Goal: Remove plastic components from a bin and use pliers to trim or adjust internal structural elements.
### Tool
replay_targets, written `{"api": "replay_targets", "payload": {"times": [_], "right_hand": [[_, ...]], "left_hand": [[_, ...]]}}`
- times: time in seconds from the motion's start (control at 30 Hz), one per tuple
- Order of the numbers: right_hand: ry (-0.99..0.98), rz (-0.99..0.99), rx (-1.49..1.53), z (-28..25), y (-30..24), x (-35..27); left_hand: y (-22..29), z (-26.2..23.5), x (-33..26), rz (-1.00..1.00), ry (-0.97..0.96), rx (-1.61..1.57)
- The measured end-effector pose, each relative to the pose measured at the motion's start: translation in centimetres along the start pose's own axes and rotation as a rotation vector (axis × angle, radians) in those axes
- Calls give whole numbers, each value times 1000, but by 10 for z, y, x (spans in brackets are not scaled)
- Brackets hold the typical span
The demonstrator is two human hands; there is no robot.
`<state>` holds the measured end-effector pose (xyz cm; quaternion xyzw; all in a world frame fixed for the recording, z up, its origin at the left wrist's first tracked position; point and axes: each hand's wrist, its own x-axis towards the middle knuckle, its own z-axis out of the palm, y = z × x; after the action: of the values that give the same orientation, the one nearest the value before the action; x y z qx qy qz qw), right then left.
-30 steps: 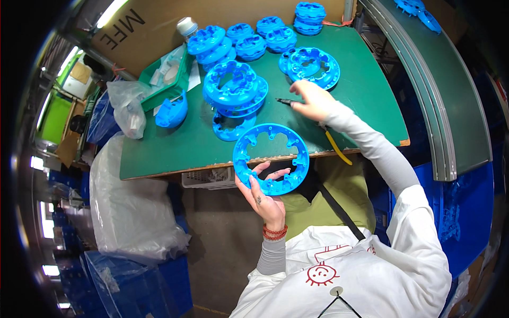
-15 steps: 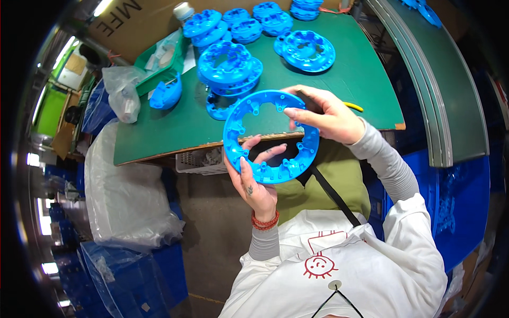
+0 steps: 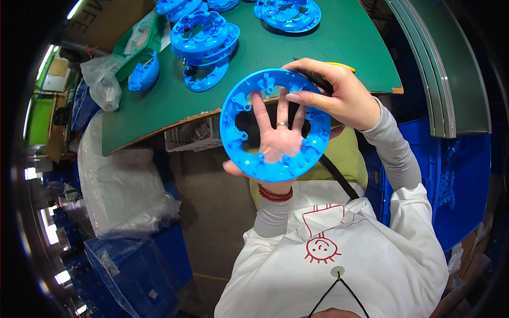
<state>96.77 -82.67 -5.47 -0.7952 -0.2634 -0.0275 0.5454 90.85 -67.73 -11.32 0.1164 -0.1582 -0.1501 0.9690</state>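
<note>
A blue plastic ring (image 3: 237, 153) with small screw posts around its inner edge is held up in front of me, tilted toward my view. My right hand (image 3: 344, 90) pinches its upper right rim between thumb and fingers. A dark, slim object (image 3: 315, 79) is also tucked in that hand; its kind is hard to make out. Behind the ring, my left hand (image 3: 280, 140) lies palm up with fingers spread, showing through the opening; the rim hides part of it. Whether its palm touches the ring I cannot tell.
The green table (image 3: 260, 50) bears stacked blue ring parts (image 3: 204, 40), a blue round assembly (image 3: 290, 15), a blue curved shell (image 3: 144, 74) and a green tray (image 3: 138, 50). A yellow curved piece (image 3: 342, 67) lies near my right hand. Under the table edge stands a white basket (image 3: 193, 137).
My left hand has let go of the ring's lower left rim and opened flat behind it. The right hand still grips the ring. The view has shifted, so the table appears higher.
</note>
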Motion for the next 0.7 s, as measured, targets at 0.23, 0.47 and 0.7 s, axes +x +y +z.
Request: {"api": "replay_targets", "payload": {"times": [0.23,0.47,0.7], "right_hand": [[-352,-178,74,-13,14,21],[168,-210,-144,-10,-21,-49],[75,-7,-158,54,-11,-102]], "left_hand": [[-4,-2,-8,-203,38,-198],[6,0,-4,240,-89,41],[10,-7,-4,370,-158,134]]}}
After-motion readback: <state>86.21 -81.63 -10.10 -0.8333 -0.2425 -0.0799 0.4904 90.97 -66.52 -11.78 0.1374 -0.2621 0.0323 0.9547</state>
